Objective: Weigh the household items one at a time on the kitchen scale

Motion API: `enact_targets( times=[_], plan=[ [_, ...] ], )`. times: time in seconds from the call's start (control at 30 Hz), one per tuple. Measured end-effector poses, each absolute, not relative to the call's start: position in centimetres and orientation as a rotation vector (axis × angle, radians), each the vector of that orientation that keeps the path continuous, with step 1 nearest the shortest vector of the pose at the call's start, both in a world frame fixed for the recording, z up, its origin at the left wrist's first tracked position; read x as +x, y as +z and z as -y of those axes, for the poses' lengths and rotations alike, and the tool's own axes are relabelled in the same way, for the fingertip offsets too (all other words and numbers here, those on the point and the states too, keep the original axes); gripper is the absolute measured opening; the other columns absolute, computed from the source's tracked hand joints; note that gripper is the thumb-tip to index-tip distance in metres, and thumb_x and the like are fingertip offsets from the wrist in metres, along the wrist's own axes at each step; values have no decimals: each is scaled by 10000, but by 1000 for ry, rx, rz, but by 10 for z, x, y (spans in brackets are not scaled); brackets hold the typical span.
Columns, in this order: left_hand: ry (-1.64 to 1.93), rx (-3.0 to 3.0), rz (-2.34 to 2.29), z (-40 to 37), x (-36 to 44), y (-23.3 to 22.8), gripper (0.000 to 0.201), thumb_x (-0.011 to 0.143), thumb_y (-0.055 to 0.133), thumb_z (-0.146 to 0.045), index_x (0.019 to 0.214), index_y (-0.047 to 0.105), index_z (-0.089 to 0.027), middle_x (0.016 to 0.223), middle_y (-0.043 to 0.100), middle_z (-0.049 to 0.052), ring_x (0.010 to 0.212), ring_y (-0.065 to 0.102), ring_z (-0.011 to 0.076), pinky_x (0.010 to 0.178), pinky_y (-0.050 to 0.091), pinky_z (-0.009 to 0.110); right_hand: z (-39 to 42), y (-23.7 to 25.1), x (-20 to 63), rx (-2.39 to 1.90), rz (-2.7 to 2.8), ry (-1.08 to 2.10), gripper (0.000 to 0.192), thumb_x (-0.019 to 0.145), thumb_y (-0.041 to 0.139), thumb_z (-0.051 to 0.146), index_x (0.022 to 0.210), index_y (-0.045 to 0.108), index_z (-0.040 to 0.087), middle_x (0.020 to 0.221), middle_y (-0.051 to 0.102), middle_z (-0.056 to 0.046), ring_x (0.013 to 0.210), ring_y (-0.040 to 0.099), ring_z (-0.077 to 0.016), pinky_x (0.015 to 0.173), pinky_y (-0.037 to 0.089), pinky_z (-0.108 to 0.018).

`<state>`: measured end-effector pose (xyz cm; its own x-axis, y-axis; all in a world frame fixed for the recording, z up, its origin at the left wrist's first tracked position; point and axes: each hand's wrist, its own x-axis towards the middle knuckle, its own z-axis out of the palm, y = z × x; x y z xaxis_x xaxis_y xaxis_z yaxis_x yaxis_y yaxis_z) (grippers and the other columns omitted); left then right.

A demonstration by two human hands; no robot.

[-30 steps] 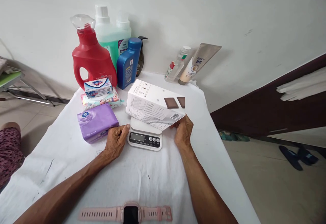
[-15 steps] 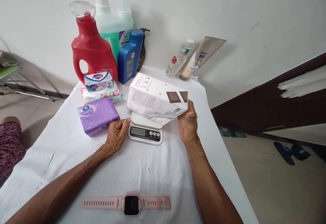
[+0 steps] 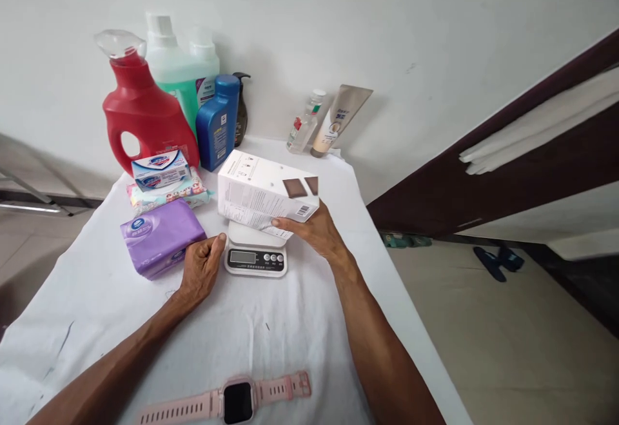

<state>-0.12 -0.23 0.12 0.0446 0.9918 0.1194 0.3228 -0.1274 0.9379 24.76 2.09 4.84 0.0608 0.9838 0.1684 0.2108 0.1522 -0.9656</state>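
- Here, right hand (image 3: 316,235) grips the white box (image 3: 265,194) by its near right end, tilted over the scale (image 3: 256,252); long axis runs left-right.
- Left hand (image 3: 200,269), loosely curled and holding nothing, rests on the counter (image 3: 271,341) just left of the scale.
- Box print and barcode unreadable; purple pack (image 3: 157,235) marked "XS".

White box (image 3: 261,196), purple pack (image 3: 157,237), perhaps-pink watch (image 3: 227,400)
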Motion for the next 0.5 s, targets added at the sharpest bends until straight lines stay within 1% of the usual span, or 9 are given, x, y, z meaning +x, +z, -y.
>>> enact_targets(
  times=[0.07,0.17,0.33,0.43,0.5],
  plan=[
    [1099,1564,-1372,2,-1,2,491,944,445,-518,618,197,-247,558,185,-38,535,209,98,520,177,290,-22,49,248,-1242,1370,965,707,656,971,369,1277,656,248,1250,775,-69,1196,701,-317,1002,573,-465],
    [1085,1577,-1371,2,0,2,491,933,438,-536,612,203,-248,555,195,-36,535,219,100,521,186,285,-22,46,246,-1253,1331,947,642,673,960,398,1226,672,244,1200,787,-63,1147,715,-303,960,586,-445],
    [1061,1577,-1410,2,0,4,485,923,409,-566,628,186,-252,586,178,-33,562,204,103,535,174,285,-22,41,248,-1274,1174,811,622,677,948,438,1198,684,225,1155,790,-78,1097,725,-314,919,603,-471],
    [1049,1571,-1407,2,0,6,485,925,405,-576,631,192,-253,590,183,-34,566,205,106,539,174,290,-24,41,270,-1291,1032,683,648,664,951,457,1192,681,198,1147,788,-100,1089,731,-325,932,601,-490],
    [1052,1570,-1396,2,1,7,487,925,410,-574,632,190,-254,593,181,-34,568,202,108,541,176,294,-25,38,295,-1365,946,545,667,651,946,481,1185,676,186,1127,786,-109,1040,739,-324,891,611,-488]
  ],
)
